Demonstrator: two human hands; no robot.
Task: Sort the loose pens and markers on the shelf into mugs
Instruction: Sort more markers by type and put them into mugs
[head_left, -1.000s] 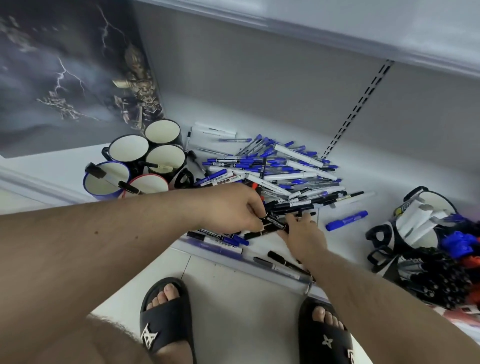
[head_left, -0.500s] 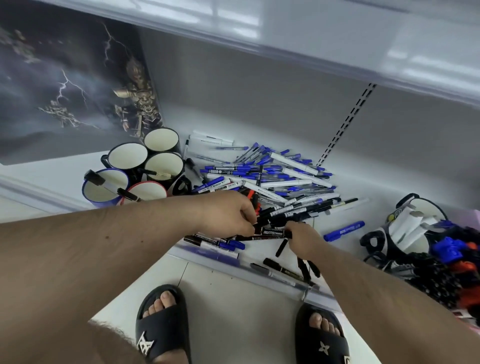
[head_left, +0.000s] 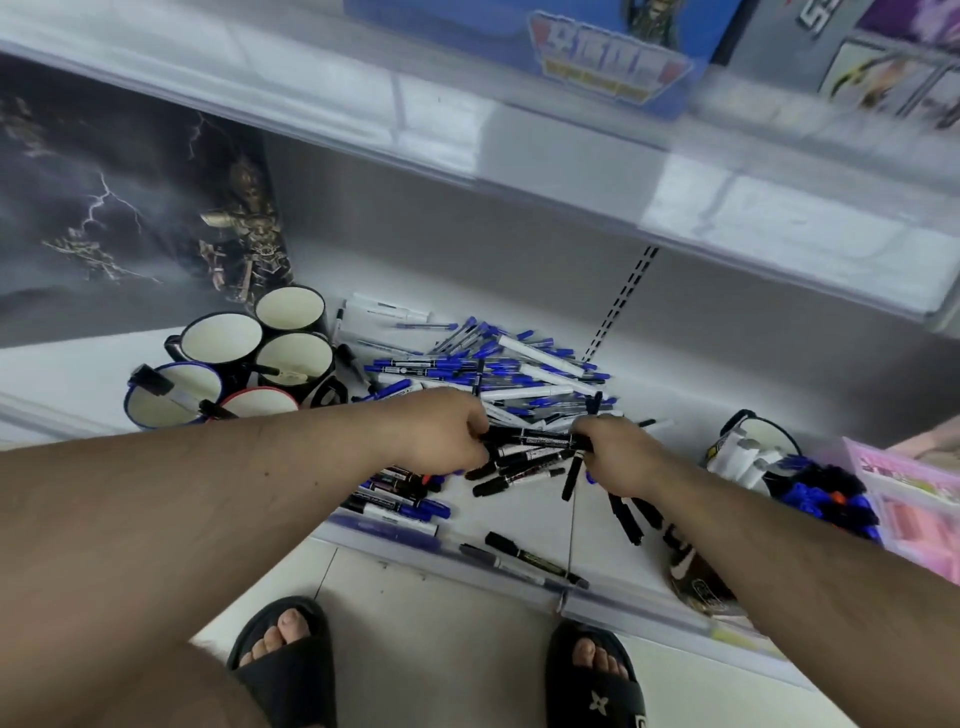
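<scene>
Black markers (head_left: 537, 441) are lying bunched between my two hands, low over the front of the white shelf (head_left: 675, 545): my left hand (head_left: 441, 431) is curling its fingers round one end of the bundle and my right hand (head_left: 615, 457) is gripping the other. Behind them the blue pens (head_left: 493, 364) are sitting in a loose heap, and the cluster of mugs (head_left: 223, 338) is standing to the left.
</scene>
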